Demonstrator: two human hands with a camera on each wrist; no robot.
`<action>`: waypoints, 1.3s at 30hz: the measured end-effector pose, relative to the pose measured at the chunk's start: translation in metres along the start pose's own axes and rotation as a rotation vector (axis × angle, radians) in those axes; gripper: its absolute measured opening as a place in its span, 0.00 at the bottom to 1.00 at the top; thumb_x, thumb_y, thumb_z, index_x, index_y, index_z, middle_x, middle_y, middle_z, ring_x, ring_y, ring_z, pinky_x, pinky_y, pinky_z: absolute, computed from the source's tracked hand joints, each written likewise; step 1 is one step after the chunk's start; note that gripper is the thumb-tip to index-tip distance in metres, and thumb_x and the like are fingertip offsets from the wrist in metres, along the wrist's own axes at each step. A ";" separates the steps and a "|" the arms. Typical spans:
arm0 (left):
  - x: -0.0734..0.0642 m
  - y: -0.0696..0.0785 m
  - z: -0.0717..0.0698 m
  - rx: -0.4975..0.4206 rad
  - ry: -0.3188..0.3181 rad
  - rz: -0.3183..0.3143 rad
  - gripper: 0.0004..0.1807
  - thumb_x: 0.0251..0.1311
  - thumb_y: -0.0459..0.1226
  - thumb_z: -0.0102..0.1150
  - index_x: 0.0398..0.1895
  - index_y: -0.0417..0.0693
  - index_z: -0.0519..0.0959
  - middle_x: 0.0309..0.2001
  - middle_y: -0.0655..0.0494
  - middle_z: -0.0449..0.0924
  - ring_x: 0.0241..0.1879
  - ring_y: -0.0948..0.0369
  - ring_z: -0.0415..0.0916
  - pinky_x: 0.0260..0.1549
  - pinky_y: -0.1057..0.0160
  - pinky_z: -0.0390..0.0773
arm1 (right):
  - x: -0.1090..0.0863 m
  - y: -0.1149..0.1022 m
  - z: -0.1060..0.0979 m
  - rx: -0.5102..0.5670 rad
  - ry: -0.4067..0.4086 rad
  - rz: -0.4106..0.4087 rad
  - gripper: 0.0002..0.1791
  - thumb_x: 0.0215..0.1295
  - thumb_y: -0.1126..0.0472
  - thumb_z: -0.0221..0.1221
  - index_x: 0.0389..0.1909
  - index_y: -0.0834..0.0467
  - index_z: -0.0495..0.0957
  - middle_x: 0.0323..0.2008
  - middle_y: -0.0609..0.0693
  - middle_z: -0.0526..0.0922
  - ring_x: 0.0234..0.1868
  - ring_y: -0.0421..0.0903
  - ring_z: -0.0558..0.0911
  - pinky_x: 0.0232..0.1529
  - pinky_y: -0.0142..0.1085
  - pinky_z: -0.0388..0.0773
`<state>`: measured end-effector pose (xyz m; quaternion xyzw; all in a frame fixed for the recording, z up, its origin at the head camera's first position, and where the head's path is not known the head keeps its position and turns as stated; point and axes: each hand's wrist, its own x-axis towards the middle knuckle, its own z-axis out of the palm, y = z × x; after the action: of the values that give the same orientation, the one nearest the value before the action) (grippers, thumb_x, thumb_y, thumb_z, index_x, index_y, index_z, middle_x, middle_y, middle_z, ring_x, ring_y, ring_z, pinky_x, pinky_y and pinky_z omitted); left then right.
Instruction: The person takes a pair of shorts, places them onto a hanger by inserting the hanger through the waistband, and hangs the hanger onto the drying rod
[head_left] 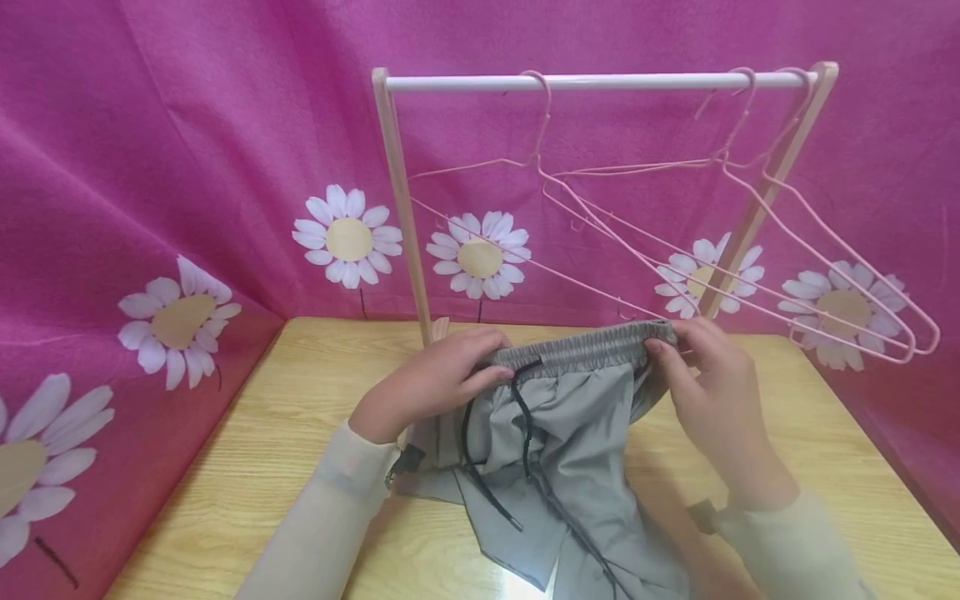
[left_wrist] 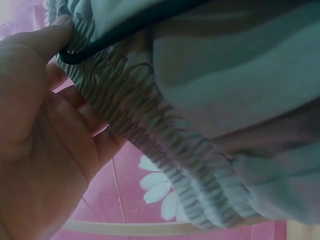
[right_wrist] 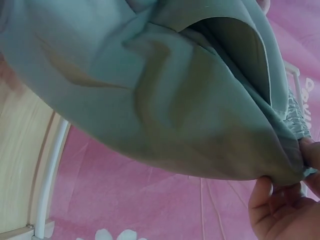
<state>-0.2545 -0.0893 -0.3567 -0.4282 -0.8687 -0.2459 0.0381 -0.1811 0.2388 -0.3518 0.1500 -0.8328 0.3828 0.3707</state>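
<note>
Grey drawstring pants (head_left: 585,425) hang below their gathered elastic waistband (head_left: 577,354), held up over the table. At the left end of that waistband my left hand (head_left: 435,379) pinches the fabric, thumb in front and fingers behind. My right hand (head_left: 716,404) pinches the opposite end between thumb and fingers. A black drawstring (head_left: 527,417) dangles from the front. The left wrist view shows the ribbed waistband (left_wrist: 135,110) close up beside the thumb. In the right wrist view, a pocket opening (right_wrist: 235,45) gapes along the side of the pants. The lower legs are partly out of frame.
A garment rack with a white rail (head_left: 637,82) and wooden legs (head_left: 405,200) stands just beyond the pants. Several pink wire hangers (head_left: 543,125) hang on it, reaching near my right hand. Beneath is a wood-grain table (head_left: 300,400); pink daisy-print cloth (head_left: 225,125) surrounds it.
</note>
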 end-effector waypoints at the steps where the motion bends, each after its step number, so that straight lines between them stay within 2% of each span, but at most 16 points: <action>1: 0.000 0.000 0.001 0.006 -0.002 -0.005 0.13 0.79 0.46 0.62 0.55 0.49 0.77 0.40 0.59 0.78 0.41 0.62 0.76 0.49 0.59 0.83 | 0.000 0.001 0.000 -0.004 0.004 0.005 0.05 0.70 0.72 0.69 0.45 0.67 0.87 0.39 0.53 0.85 0.40 0.23 0.78 0.45 0.14 0.74; 5: 0.001 -0.001 0.002 0.023 -0.009 -0.025 0.15 0.79 0.49 0.61 0.56 0.51 0.75 0.38 0.60 0.77 0.39 0.62 0.76 0.47 0.59 0.82 | 0.002 0.006 -0.002 -0.017 0.009 0.034 0.05 0.71 0.72 0.68 0.45 0.67 0.87 0.39 0.53 0.85 0.40 0.23 0.78 0.47 0.14 0.74; 10: -0.001 -0.001 0.001 0.016 0.003 -0.050 0.19 0.76 0.49 0.66 0.60 0.51 0.75 0.42 0.61 0.81 0.43 0.63 0.79 0.53 0.58 0.85 | 0.003 0.012 -0.004 -0.012 0.028 0.086 0.07 0.73 0.69 0.68 0.47 0.67 0.88 0.40 0.49 0.85 0.41 0.25 0.80 0.46 0.15 0.75; 17: -0.005 -0.004 -0.004 0.032 0.014 -0.078 0.22 0.74 0.47 0.69 0.64 0.50 0.77 0.48 0.61 0.84 0.46 0.62 0.79 0.57 0.55 0.85 | 0.004 0.014 -0.008 -0.003 0.048 0.163 0.11 0.74 0.67 0.68 0.53 0.64 0.89 0.42 0.29 0.82 0.41 0.29 0.81 0.45 0.16 0.76; 25: -0.013 -0.013 -0.019 0.008 0.017 -0.119 0.18 0.73 0.44 0.70 0.60 0.50 0.81 0.47 0.59 0.82 0.47 0.60 0.78 0.58 0.53 0.84 | 0.008 0.025 -0.015 0.024 0.089 0.259 0.12 0.76 0.62 0.67 0.56 0.61 0.88 0.43 0.25 0.84 0.43 0.26 0.83 0.46 0.16 0.76; 30: -0.020 -0.015 -0.031 -0.035 0.058 -0.139 0.16 0.72 0.39 0.71 0.59 0.49 0.83 0.48 0.57 0.85 0.45 0.59 0.81 0.56 0.52 0.86 | 0.010 0.028 -0.017 0.090 0.091 0.269 0.12 0.76 0.64 0.67 0.55 0.63 0.88 0.41 0.27 0.86 0.43 0.29 0.85 0.47 0.17 0.79; 34: -0.025 -0.017 -0.039 -0.052 0.098 -0.133 0.15 0.72 0.36 0.71 0.59 0.48 0.83 0.51 0.56 0.86 0.47 0.58 0.82 0.57 0.51 0.87 | 0.011 0.027 -0.018 0.108 0.093 0.287 0.13 0.76 0.64 0.67 0.56 0.63 0.88 0.42 0.29 0.87 0.43 0.31 0.85 0.49 0.17 0.80; 39: -0.027 -0.018 -0.044 -0.079 0.143 -0.065 0.14 0.72 0.30 0.69 0.58 0.45 0.84 0.53 0.53 0.86 0.50 0.57 0.84 0.58 0.51 0.87 | 0.013 0.027 -0.019 0.125 0.103 0.309 0.13 0.76 0.64 0.67 0.56 0.65 0.87 0.42 0.29 0.87 0.43 0.32 0.85 0.49 0.17 0.80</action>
<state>-0.2576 -0.1390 -0.3326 -0.3823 -0.8669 -0.3111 0.0749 -0.1946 0.2719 -0.3486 0.0229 -0.8003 0.4937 0.3396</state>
